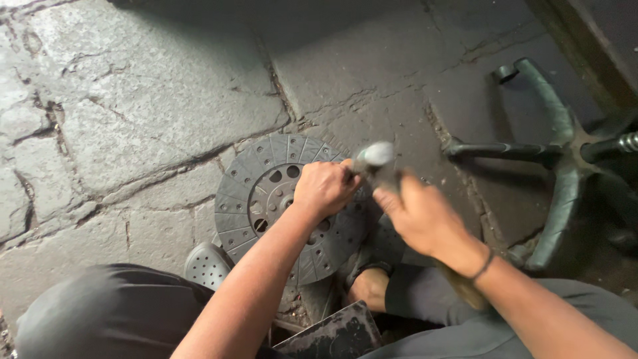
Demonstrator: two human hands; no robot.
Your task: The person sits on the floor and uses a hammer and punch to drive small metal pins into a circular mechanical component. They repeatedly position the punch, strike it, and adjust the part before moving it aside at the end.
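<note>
The left hand (324, 188) is curled into a fist over the upper right part of a round clutch disc (266, 199), fingers closed around something thin that I cannot make out. The disc lies flat on the cracked stone floor (133, 113), just beyond the person's knees. The right hand (420, 218) sits just right of the left, fingers wrapped tight on the handle of a hammer (376, 158), whose blurred metal head hangs above the disc's far right rim. A chair base (555, 153) stands further right.
</note>
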